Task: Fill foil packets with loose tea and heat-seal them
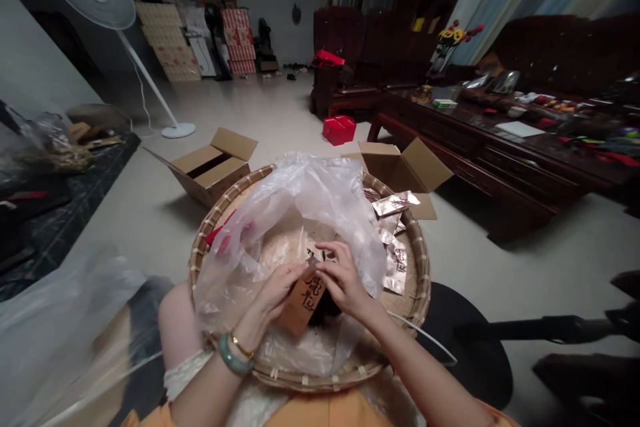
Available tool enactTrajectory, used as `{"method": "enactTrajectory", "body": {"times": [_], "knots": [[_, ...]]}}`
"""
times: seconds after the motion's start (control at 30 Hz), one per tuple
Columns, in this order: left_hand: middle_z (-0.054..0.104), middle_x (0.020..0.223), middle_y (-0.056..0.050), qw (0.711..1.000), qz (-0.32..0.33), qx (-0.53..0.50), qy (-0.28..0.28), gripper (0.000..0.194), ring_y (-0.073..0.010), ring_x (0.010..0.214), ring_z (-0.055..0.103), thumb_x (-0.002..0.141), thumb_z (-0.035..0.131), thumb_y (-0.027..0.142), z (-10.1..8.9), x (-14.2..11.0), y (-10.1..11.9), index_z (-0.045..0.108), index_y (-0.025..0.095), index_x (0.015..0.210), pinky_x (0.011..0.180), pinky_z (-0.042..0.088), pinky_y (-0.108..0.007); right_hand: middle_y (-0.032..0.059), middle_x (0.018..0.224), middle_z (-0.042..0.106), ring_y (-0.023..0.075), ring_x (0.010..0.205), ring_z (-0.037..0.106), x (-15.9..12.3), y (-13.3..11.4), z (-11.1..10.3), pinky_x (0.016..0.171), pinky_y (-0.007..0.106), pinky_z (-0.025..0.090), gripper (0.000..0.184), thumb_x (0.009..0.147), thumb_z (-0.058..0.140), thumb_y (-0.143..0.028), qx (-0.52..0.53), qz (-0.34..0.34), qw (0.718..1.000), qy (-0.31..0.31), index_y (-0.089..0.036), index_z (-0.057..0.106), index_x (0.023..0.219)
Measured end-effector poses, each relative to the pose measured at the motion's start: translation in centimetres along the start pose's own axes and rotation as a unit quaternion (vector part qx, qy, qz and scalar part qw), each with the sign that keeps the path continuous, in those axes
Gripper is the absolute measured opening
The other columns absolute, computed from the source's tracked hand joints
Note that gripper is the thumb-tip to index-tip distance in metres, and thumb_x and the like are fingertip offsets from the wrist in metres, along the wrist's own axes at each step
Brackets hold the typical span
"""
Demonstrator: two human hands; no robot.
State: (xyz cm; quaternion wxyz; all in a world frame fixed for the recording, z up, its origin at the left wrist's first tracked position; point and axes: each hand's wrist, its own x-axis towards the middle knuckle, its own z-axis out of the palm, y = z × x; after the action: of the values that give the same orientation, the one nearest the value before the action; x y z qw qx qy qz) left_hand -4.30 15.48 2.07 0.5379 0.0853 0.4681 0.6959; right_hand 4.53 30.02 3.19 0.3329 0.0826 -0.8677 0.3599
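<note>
Between my two hands is a small copper-coloured packet (301,303) with dark brush-style characters. My left hand (280,292) pinches its upper left edge, and my right hand (343,277) pinches the top near the opposite corner. Beneath them a clear plastic bag (320,190) lies spread open in a round woven bamboo tray (423,267). Dark loose material, like tea leaves (327,310), shows in the bag just behind the packet. Several similar foil packets (397,267) lie along the tray's right side. Whether the packet holds anything is hidden.
Open cardboard boxes stand beyond the tray, one at left (210,163) and one at right (407,170). A red box (339,129) sits on the floor. At right is a dark wooden table (450,133); at left stands a white fan (177,129). A black round base (465,340) lies near the tray.
</note>
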Motion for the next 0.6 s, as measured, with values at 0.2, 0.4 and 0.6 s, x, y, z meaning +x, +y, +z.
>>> {"method": "enactTrajectory", "body": {"times": [0.2,0.4,0.6], "knots": [[0.067,0.062,-0.002,0.924,0.189,0.245,0.223,0.03,-0.0144,0.062,0.059,0.064,0.073,0.042,-0.2,0.6,1.0,0.071,0.012,0.064,0.065,0.044,-0.025,0.0079,0.084,0.062,0.0173,0.081,0.051,0.1,-1.2,-0.6,0.072,0.032,0.047,0.01,0.085,0.054,-0.011,-0.06,-0.125,0.99,0.005,-0.017,0.062,0.084],[0.071,0.069,-0.005,0.875,0.273,0.338,0.212,0.021,-0.0176,0.068,0.063,0.072,0.065,0.034,0.6,0.2,1.7,0.072,0.015,0.068,0.069,0.048,-0.027,0.0042,0.078,0.067,0.016,0.073,0.058,1.4,-1.3,-1.2,0.069,0.028,0.044,0.011,0.085,0.056,-0.023,0.023,0.032,0.983,-0.177,-0.017,0.066,0.084],[0.072,0.07,-0.004,0.846,0.244,0.441,0.175,0.022,-0.0176,0.067,0.064,0.076,0.062,0.033,0.8,0.8,2.9,0.074,0.016,0.069,0.064,0.046,-0.025,-0.0011,0.056,0.047,0.0114,0.059,0.047,1.1,0.8,0.4,0.059,0.024,0.036,0.048,0.092,0.042,-0.043,0.13,0.192,0.95,-0.209,-0.016,0.048,0.053]]}}
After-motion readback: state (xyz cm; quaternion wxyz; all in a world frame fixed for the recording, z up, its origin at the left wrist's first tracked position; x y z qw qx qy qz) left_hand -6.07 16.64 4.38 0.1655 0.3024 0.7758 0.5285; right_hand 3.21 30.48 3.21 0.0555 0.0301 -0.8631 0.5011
